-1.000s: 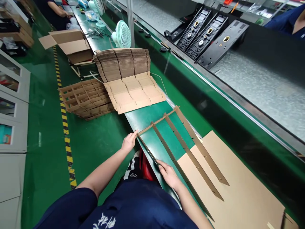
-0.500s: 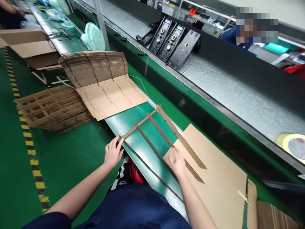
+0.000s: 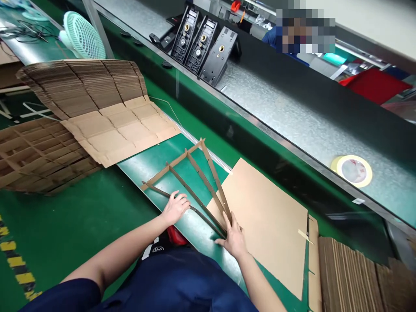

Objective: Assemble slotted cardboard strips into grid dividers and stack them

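Note:
A cardboard divider frame (image 3: 178,162) lies on the green bench, with one cross strip slotted into several long strips. The long strips lean together toward their near ends, forming a fan. My left hand (image 3: 175,209) grips the leftmost long strip (image 3: 203,215) partway along, and that strip bends there. My right hand (image 3: 234,237) is around the gathered near ends, thumb on the left side and fingers on the right. Its palm partly hides the strip tips. Under the right part of the frame is a flat cardboard sheet (image 3: 266,208).
A stack of scored cardboard (image 3: 94,86) stands at the bench's far end, beside assembled dividers (image 3: 39,151). More cardboard (image 3: 347,268) is at lower right. Along the conveyor (image 3: 276,112) are black metal parts (image 3: 217,56) and a tape roll (image 3: 354,170). A person (image 3: 273,39) is across it.
My left hand has moved from the cross strip's corner to partway along the leftmost strip. My right hand has drawn the spread strip ends together. The view has shifted right.

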`<state>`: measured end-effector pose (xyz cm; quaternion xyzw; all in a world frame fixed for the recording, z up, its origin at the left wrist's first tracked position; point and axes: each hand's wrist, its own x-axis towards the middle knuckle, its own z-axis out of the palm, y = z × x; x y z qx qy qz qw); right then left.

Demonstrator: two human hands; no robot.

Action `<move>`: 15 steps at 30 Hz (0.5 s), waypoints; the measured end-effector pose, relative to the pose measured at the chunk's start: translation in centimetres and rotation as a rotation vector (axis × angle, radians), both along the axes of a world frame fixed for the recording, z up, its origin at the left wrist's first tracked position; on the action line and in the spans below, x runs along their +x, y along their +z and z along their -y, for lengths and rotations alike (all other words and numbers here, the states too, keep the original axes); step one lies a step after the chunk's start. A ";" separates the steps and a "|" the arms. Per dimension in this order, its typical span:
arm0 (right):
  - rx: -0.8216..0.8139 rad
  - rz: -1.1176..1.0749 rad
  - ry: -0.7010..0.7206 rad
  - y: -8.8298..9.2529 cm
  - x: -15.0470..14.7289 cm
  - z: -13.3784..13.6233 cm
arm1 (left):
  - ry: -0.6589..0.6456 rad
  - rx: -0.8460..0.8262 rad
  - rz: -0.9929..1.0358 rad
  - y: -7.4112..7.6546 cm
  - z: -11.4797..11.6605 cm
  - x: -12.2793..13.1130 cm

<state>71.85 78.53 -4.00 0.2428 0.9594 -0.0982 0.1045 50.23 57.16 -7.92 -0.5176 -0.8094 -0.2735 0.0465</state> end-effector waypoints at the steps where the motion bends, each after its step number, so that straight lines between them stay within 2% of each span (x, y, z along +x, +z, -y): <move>1: 0.018 -0.036 -0.017 -0.4 0.3 0.4 | -0.003 0.001 0.002 0.1 0.0 -0.1; 4: 0.013 -0.126 -0.013 -0.3 0.2 0.5 | 0.009 0.024 -0.025 1.0 0.0 -0.2; 7: -0.007 -0.153 0.027 2.0 -0.4 0.0 | 0.070 0.106 -0.119 2.3 1.3 0.3; 9: -0.053 -0.158 0.074 4.7 -0.8 -0.1 | 0.083 0.178 -0.199 2.8 3.3 1.2; 11: -0.145 -0.192 0.131 8.0 -1.3 0.0 | 0.032 0.226 -0.264 2.8 6.0 2.5; 13: -0.275 -0.253 0.176 11.8 -1.8 0.2 | -0.023 0.231 -0.292 2.4 8.8 3.9; 15: -0.449 -0.302 0.194 15.4 -2.4 0.4 | 0.026 0.228 -0.279 1.9 11.1 4.7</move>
